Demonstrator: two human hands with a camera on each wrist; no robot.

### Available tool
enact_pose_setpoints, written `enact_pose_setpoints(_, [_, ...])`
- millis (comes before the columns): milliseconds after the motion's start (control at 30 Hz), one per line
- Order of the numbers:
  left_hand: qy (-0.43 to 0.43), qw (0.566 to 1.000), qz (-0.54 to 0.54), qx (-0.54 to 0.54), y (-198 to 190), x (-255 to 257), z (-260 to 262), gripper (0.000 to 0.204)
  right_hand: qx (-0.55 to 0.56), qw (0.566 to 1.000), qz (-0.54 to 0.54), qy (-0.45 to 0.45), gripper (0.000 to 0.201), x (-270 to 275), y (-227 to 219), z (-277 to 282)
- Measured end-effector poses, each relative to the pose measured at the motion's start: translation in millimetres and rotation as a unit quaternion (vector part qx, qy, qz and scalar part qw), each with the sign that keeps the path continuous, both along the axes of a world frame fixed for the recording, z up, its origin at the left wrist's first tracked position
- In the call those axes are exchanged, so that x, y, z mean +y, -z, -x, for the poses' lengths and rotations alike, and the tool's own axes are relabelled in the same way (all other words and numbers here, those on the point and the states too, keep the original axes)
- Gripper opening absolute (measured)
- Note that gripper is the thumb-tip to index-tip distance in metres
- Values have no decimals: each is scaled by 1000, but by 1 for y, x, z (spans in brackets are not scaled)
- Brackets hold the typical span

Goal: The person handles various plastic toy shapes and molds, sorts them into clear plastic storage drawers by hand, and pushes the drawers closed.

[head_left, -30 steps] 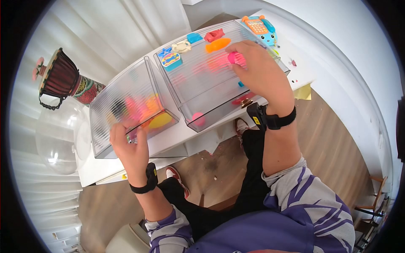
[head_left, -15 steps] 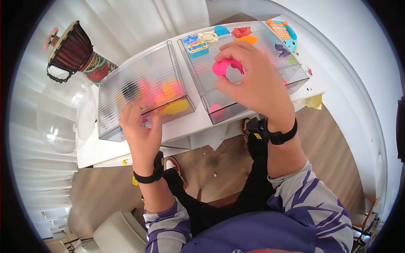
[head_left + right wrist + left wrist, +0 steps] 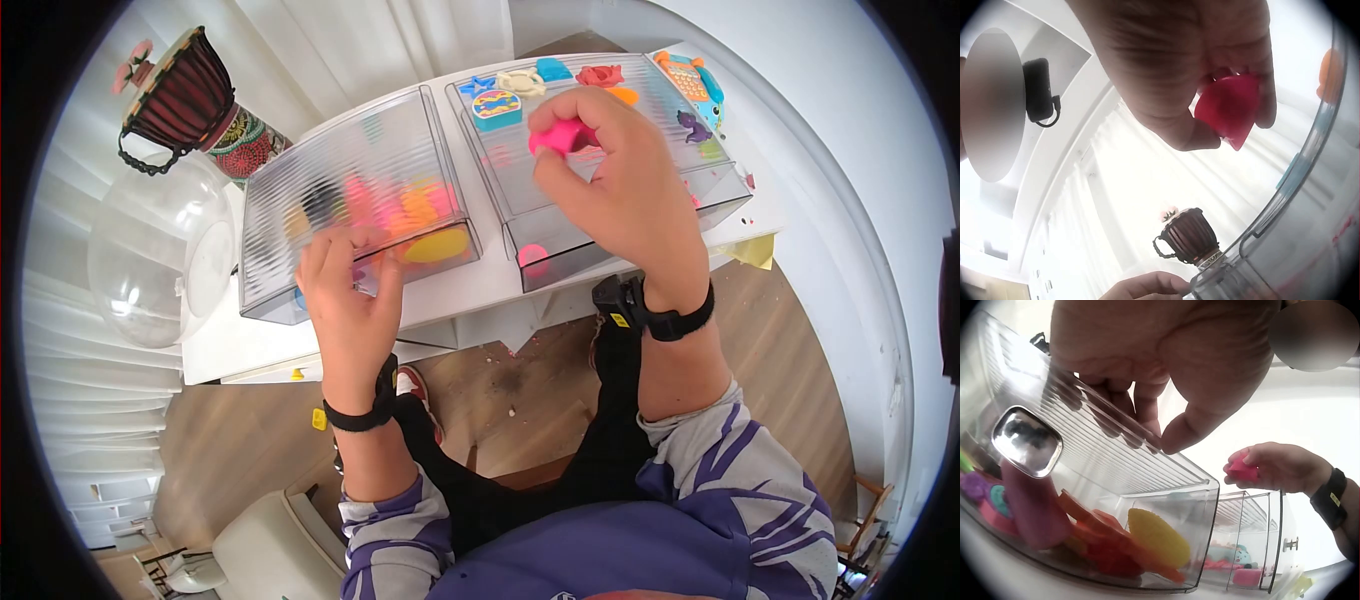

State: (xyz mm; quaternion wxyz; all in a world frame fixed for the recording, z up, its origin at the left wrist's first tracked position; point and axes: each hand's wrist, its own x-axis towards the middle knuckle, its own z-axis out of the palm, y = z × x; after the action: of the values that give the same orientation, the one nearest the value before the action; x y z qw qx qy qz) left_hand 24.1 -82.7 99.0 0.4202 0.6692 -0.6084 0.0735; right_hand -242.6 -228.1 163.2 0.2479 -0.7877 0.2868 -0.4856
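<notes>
My right hand [image 3: 625, 190] pinches a bright pink curved piece [image 3: 560, 138] between thumb and fingers, above the clear ribbed lid of the right-hand box [image 3: 525, 205]. From the right wrist it looks smooth and pointed at one end [image 3: 1229, 106]; its exact kind cannot be told. At the front edge of the left-hand clear box, my left hand [image 3: 345, 300] grips the ribbed lid [image 3: 1129, 450], thumb at the edge and fingers over the top. Inside that box are a yellow oval toy [image 3: 1159, 539], orange pieces [image 3: 1110, 544] and a pink-purple handle-like thing with a shiny plate [image 3: 1027, 440].
On the right box's lid lie a blue star [image 3: 477, 87], a teal toy [image 3: 497, 110], a cream toy [image 3: 521, 83] and a red one [image 3: 601, 75]. A toy phone [image 3: 690, 85] stands behind right. A drum [image 3: 180, 90] and a transparent dome [image 3: 150, 260] are left.
My right hand has lifted the pink piece off the right box's lid, moved left and turned it. The left hand stays at the left box's front edge. The head view has shifted.
</notes>
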Motion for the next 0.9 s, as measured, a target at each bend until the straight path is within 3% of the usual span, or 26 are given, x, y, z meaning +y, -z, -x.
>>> enact_pose_setpoints(100, [6,1000,3,-1,1,0,0,19,24,997,-76,8,19,4,-7,1])
enact_pose_setpoints(367, [12,1000,-5,10,-2,2,2,19,-174,983,-17,57,13,6,-13,-9])
enact_pose_setpoints(500, [14,1000,3,0,1,0,0,20,-154,986,1,69,15,7,-13,-1])
enact_pose_setpoints(600, [5,1000,-4,0,1,0,1,20,-196,977,-31,78,24,5,-9,2])
enact_pose_setpoints(667, [-8,1000,-24,13,-1,1,3,21,-177,983,-31,32,39,-1,-2,8])
enact_pose_setpoints(767, [-3,1000,-7,0,1,-1,3,22,-157,985,-53,51,50,4,-5,6])
enact_pose_setpoints(900, [2,1000,-8,7,0,-2,4,22,-127,988,-67,55,53,0,-8,10])
